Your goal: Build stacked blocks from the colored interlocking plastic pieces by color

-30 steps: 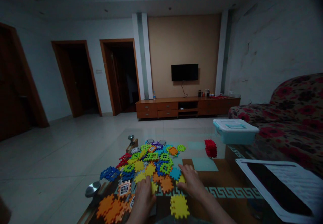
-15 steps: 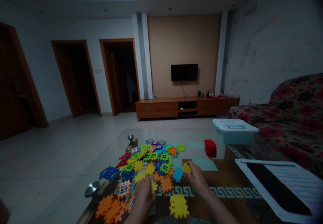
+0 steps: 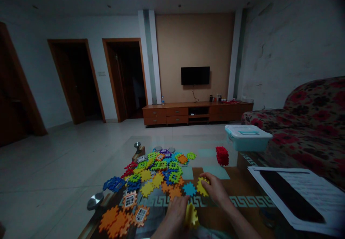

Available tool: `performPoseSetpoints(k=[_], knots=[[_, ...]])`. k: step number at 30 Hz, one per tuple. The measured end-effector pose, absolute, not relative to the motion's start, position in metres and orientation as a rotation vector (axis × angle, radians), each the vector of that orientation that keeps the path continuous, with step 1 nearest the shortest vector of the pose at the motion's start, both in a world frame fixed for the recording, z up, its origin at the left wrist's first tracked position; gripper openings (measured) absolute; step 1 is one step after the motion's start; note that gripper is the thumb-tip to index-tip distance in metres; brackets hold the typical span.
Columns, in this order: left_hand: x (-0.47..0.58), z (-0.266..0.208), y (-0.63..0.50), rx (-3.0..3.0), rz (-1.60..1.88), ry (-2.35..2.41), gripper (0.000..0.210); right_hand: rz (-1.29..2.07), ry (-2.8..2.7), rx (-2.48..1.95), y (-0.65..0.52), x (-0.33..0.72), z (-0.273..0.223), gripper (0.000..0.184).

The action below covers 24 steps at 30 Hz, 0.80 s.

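My left hand (image 3: 175,214) is low in the middle of the view, its fingers closed on yellow interlocking tiles (image 3: 192,215) at its right side. How many tiles are there I cannot tell, since the hand partly hides them. My right hand (image 3: 214,188) pinches another yellow tile (image 3: 202,186) by its edge, tilted up above the glass table. A light blue tile (image 3: 189,189) lies between the two hands. Left of them spreads a heap of notched tiles in several colours, with green window tiles (image 3: 175,177), yellow tiles (image 3: 147,188) and orange tiles (image 3: 115,221).
Farther back on the table stand a red stack of tiles (image 3: 222,156) and a lidded turquoise box (image 3: 249,138). Papers (image 3: 302,196) with a dark strip lie at the right, beside a floral sofa (image 3: 312,124). Metal knobs (image 3: 95,201) stick up by the table's left edge.
My left hand has moved right, from the heap to the yellow tile lying at the front, which now stands tilted. My right hand's yellow tile has turned to show more of its face.
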State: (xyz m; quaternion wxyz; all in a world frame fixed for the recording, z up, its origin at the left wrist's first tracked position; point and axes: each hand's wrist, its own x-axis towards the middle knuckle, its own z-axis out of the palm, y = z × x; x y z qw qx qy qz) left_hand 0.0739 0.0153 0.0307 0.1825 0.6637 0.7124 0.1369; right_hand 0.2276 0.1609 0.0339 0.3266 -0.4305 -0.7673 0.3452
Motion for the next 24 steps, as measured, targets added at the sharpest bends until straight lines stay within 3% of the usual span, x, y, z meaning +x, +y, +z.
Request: performPoseSetpoints(k=[3,8,14,19,24], knots=[[0.073,0.029,0.015,1.924,0.362,1.977,0.079,0.958,-1.974,-1.101,0.160,0.227,0.031,0.029],[0.074,0.029,0.015,1.850,0.337,1.966,0.101,1.063,-1.942,-0.992,0.163,0.226,0.024,0.033],[0.073,0.037,0.021,1.705,0.329,2.025,0.095,1.315,-1.914,-0.919,0.158,0.221,0.024,0.033],[0.067,0.034,0.023,1.654,0.421,1.996,0.115,1.543,-1.934,-0.829,0.140,0.216,0.031,0.034],[0.057,0.022,0.022,1.652,0.513,1.960,0.124,1.474,-2.014,-0.822,0.116,0.203,0.031,0.035]])
